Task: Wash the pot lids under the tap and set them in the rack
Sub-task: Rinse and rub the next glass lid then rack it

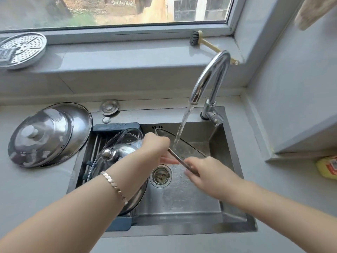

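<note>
A glass lid point(184, 148), tilted on edge, takes the stream below the tap point(209, 75). The left hand point(155, 147) grips its far rim and the right hand point(206, 172) pinches its near rim, with the pane spanning between them. Below the tap, the sink point(182, 198) lies open around the drain. Left of the tap, a rack point(116, 126) holds washed lids point(116, 152). Right of the tap, a yellow bottle point(327, 167) shows an unreadable label.

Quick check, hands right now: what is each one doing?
Left hand: holds the glass lid by its rim.
Right hand: pinches the same lid's near rim.
</note>
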